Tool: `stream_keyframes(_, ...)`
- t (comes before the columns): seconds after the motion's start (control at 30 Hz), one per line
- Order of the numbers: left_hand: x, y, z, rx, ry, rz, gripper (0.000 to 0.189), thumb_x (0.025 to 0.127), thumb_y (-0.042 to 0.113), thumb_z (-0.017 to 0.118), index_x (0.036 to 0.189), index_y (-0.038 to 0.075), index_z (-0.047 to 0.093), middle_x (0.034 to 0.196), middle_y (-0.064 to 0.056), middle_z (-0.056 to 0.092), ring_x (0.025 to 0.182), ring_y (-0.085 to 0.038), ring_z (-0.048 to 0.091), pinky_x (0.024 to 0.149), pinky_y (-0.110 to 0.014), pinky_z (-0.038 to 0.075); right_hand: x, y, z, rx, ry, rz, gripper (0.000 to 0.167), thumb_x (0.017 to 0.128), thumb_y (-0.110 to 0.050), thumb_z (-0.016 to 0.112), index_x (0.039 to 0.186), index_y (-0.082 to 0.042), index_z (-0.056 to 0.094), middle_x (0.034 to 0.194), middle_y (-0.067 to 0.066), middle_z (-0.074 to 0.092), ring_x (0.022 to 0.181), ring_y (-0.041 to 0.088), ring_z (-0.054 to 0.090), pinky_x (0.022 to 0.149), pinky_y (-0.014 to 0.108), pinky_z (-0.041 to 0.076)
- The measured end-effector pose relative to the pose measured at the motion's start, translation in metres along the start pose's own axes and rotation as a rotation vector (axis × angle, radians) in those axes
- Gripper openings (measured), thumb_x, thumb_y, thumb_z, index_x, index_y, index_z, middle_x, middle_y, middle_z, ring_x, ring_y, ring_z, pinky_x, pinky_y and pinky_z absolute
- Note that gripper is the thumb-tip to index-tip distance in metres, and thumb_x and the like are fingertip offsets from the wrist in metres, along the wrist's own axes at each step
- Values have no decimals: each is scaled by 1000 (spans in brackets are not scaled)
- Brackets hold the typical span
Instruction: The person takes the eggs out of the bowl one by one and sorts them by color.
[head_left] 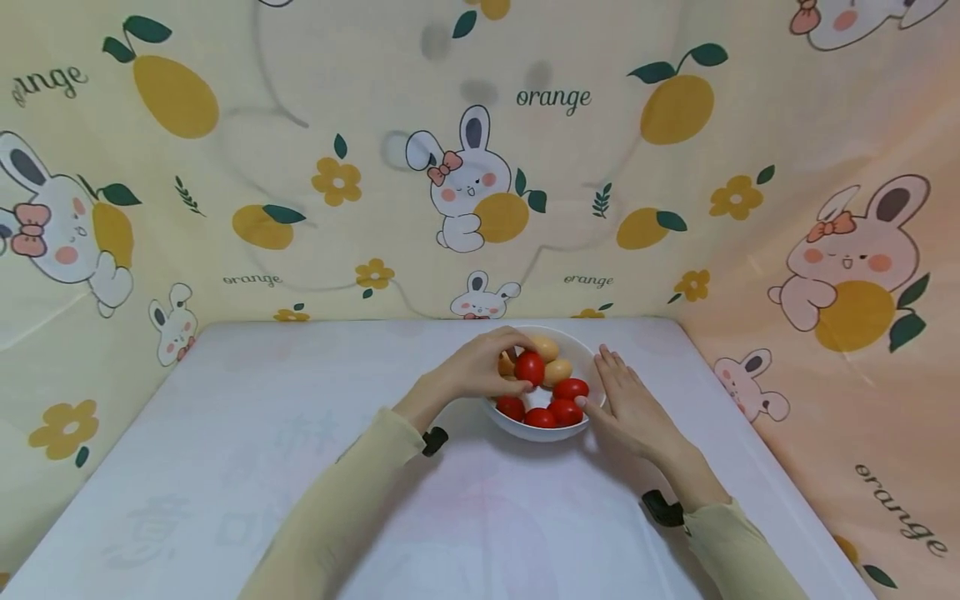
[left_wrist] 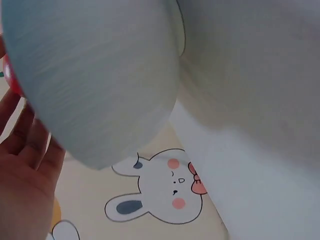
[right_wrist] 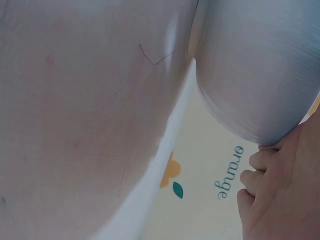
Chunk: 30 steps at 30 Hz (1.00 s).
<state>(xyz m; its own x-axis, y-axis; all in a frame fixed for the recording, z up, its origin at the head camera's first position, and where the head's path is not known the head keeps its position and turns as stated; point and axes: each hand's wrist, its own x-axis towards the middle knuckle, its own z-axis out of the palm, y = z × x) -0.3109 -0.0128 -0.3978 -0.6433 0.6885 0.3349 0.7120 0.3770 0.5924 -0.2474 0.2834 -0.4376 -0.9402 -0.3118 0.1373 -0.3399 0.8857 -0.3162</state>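
A white bowl (head_left: 525, 431) stands near the back of the table, with several shiny red eggs (head_left: 571, 389) and several tan eggs (head_left: 557, 372) in it. Over its left side, my left hand (head_left: 487, 364) holds one red egg (head_left: 529, 367) between thumb and fingers. In the left wrist view, that egg shows only in part beside the bowl's outer wall (left_wrist: 100, 85). My right hand (head_left: 630, 408) rests against the right side of the bowl, its fingers straight and its thumb at the rim. The right wrist view shows the right fingers (right_wrist: 260, 160) beneath the bowl's wall.
A white-covered table (head_left: 225, 467) lies under the bowl and both forearms. Behind it and along its sides hangs a cloth (head_left: 337, 83) printed with rabbits, oranges and flowers. Each wrist wears a dark band (head_left: 662, 508).
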Motion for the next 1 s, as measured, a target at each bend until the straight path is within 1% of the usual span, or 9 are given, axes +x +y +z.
stream_keyframes(0.07,-5,1,-3,-7,35,4,51,85,21,86,131,10,65,124,-2,65,105,-17,60,86,-39,60,0,0,1,-8,4,-3,91,104,-60,48,163,4,18,172,21,10,158,43,8,126,61,13)
stream_keyframes(0.27,-21,1,-13,-36,116,0,50,84,19,86,130,10,66,123,-3,65,104,-18,60,93,-48,57,-1,-2,-1,-16,-1,-6,91,104,-60,47,163,4,18,172,22,10,158,44,8,125,61,13)
stream_keyframes(0.37,-28,-2,-18,-32,160,21,49,84,17,87,128,9,67,123,-3,66,103,-17,62,92,-46,57,-1,-3,-2,-22,-3,-6,91,105,-59,46,163,5,18,172,23,9,158,44,8,125,61,13)
stream_keyframes(0.5,-38,-8,-24,-2,207,38,49,84,15,87,128,8,66,125,-4,67,102,-16,63,89,-38,57,-1,-2,-1,-27,1,0,91,104,-59,47,163,5,19,172,22,9,158,44,9,125,61,14)
stream_keyframes(0.63,-48,-14,-31,5,240,21,50,82,14,88,127,6,67,126,-6,67,101,-18,64,88,-37,58,-2,-2,-1,-22,6,-2,91,104,-59,47,163,5,19,172,22,9,158,44,9,125,61,14)
stream_keyframes(0.77,-60,-21,-40,12,259,-17,49,82,14,89,126,7,68,127,-6,67,101,-19,64,88,-38,57,-2,-1,0,-23,12,-17,89,105,-57,46,162,6,18,172,22,9,158,44,8,126,61,13)
stream_keyframes(1.0,-83,-38,-59,37,255,-83,49,82,11,88,126,6,68,125,-7,68,100,-22,64,88,-41,56,-2,-1,0,-19,8,-19,90,105,-58,45,163,5,18,172,22,9,158,44,8,125,61,14)
